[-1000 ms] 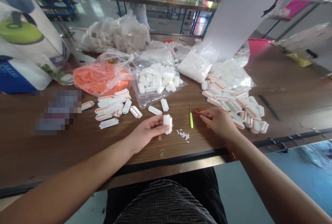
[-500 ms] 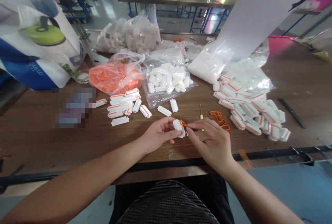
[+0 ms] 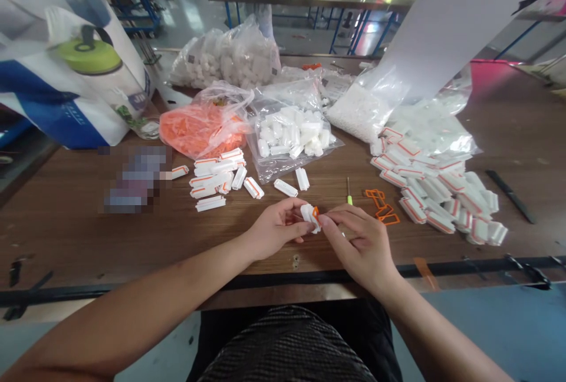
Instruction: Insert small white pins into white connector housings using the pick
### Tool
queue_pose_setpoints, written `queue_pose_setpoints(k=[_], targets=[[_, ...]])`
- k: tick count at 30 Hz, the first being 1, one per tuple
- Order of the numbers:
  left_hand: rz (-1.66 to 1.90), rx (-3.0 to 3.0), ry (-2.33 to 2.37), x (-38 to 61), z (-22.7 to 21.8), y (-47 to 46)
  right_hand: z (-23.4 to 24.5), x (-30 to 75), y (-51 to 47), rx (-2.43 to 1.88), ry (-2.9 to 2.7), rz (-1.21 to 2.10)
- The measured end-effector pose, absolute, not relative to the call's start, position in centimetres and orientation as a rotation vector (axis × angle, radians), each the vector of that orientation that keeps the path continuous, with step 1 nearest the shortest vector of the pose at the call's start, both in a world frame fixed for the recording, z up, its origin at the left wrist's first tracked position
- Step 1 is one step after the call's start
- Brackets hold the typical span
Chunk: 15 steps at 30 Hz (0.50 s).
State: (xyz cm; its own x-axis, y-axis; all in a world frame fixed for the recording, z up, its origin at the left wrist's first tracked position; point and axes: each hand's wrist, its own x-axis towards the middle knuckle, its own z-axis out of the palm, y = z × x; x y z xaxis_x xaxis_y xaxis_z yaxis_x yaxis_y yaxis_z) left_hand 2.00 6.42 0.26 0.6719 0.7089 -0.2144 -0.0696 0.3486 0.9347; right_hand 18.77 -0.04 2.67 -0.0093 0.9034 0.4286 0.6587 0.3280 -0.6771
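Observation:
Between the thumb and fingers of my left hand (image 3: 277,223) is a small white plastic housing (image 3: 306,212), held above the table near its front edge. My right hand (image 3: 360,237) pinches a thin orange plastic frame (image 3: 315,214), which lies against the right side of the housing. Fingertips partly cover both pieces, so how far the frame is seated cannot be told. Right of my hands, several loose orange frames (image 3: 384,212) lie beside a green-handled screwdriver (image 3: 349,198). Ahead of my left hand are two white housings, one of them a plain piece (image 3: 285,187).
White housings with orange trim form a large pile (image 3: 435,184) at right and a smaller group (image 3: 216,177) at left. Behind stand a bag of orange parts (image 3: 203,128) and a bag of white parts (image 3: 294,131). A black stick-like tool (image 3: 510,196) lies far right.
The orange frame in my right hand has moved left and now rests against the white housing. Both hands are closer together. The whole view has shifted slightly.

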Motion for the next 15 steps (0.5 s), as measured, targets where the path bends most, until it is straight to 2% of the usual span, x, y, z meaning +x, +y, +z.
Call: queue_pose_setpoints(k=[10,15], targets=[[0.572,1.149,0.678,2.02,0.17,6.07,2.56,18.29,0.27,-1.504,-1.443,0.675],[0.572,1.164,0.688,1.98,0.41,5.99,2.56,18.21,0.42,-1.509,-1.394,0.718]])
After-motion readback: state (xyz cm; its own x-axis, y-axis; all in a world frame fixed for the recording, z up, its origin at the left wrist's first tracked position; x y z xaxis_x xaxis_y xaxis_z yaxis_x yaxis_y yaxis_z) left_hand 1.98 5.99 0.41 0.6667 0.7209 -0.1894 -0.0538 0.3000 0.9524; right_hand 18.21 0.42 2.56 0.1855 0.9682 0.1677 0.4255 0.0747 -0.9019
